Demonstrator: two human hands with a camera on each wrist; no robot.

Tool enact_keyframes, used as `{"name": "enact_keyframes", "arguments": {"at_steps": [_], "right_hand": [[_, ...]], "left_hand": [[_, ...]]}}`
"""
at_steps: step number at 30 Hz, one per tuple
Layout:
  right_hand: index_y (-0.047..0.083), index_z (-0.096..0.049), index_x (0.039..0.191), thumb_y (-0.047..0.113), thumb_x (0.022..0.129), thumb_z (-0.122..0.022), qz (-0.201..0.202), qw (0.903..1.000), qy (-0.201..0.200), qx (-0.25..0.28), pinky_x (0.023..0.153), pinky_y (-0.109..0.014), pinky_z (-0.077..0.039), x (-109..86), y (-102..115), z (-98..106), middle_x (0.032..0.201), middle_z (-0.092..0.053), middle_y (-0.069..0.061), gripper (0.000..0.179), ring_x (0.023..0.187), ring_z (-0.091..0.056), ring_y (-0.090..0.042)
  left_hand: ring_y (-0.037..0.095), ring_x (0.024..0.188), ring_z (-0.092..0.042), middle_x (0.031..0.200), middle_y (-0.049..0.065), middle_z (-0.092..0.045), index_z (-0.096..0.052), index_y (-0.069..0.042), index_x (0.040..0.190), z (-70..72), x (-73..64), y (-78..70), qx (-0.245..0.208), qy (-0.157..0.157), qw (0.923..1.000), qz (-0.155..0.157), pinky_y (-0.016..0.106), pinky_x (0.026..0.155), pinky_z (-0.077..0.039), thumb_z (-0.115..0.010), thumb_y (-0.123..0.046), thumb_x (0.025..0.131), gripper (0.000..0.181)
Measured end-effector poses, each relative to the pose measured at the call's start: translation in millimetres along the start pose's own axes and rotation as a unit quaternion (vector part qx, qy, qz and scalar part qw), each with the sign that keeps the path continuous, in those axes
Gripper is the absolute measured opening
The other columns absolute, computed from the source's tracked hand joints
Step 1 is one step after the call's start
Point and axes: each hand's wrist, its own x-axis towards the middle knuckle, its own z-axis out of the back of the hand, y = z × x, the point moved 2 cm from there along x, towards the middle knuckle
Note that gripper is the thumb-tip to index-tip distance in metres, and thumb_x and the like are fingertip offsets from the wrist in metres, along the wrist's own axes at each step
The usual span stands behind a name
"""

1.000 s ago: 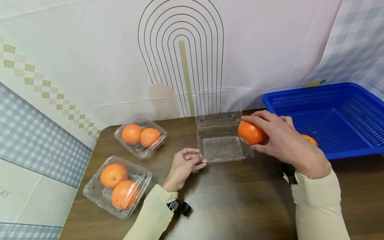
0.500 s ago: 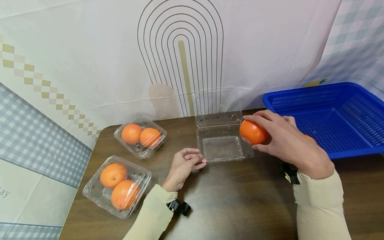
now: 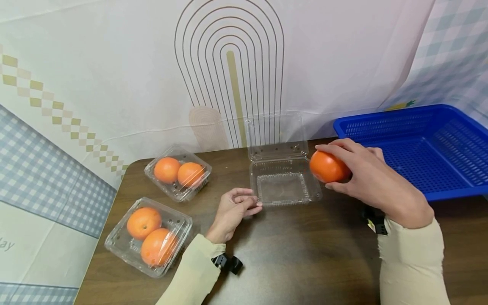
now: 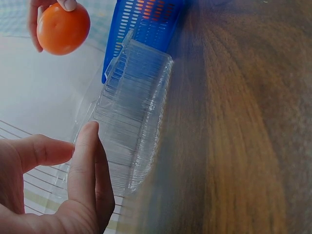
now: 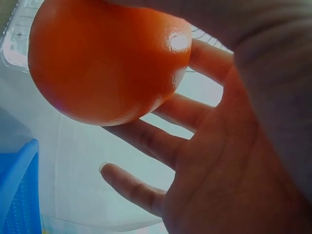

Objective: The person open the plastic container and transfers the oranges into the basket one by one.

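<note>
Near to far, with clock directions read on the head view from the centre of the dark wood-grain table (image 3: 289, 254). At 9 o'clock my left hand (image 3: 233, 212) rests on the tabletop, fingers loosely curled and relaxed, holding nothing; the fingertips (image 4: 87, 134) lie just beside the near left corner of the open clamshell (image 3: 284, 180), and whether they touch it cannot be told. This thin, clear, ribbed plastic box is rectangular with rounded corners; its long axis runs from 9 to 3 o'clock, its tray faces up, and its perforated lid (image 3: 275, 129) stands upright at the far edge against the backdrop. At 1 o'clock my right hand (image 3: 366, 178) grips the orange fruit (image 3: 328, 166) from above and behind, thumb and fingers wrapped round its far half. The fruit is smooth, glossy and slightly flattened, held in the air just beside the tray's right rim, between the clamshell and the blue basket (image 3: 419, 144). No stem end is discernible, so its axis cannot be given. The basket, rigid perforated plastic, lies at 2 o'clock. At 9 and 10 o'clock sit two closed clamshells (image 3: 149, 235) (image 3: 178, 172), each enclosing two matte orange fruits. Beyond hangs a soft printed cloth backdrop (image 3: 114, 63).
</note>
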Motion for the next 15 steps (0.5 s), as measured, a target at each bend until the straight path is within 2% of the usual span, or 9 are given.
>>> {"name": "enact_keyframes", "arguments": {"at_steps": [4,15], "right_hand": [[0.018,-0.055,0.144,0.021,0.075,-0.091,0.009,0.9999,-0.007,-0.002,0.08,-0.042,-0.028,-1.9,-2.6,1.4,0.136,-0.055,-0.013,0.078,0.115,-0.061,-0.036],[0.019,-0.056,0.144,0.023,0.075,-0.092,-0.01,0.9999,0.0,0.003,0.08,-0.043,-0.027,-3.0,-5.3,4.0,0.139,-0.054,-0.014,0.078,0.118,-0.06,-0.037]], "left_hand": [[0.016,0.079,-0.074,0.094,0.015,-0.071,-0.051,0.014,0.125,-0.4,-0.3,-0.4,0.002,0.001,1.0,0.0,0.029,0.08,-0.067,-0.059,0.011,0.094,0.032],[0.016,0.078,-0.074,0.092,0.014,-0.07,-0.051,0.014,0.125,-0.8,-0.7,-1.0,0.001,-0.001,1.0,-0.002,0.029,0.079,-0.067,-0.059,0.011,0.094,0.032]]}}
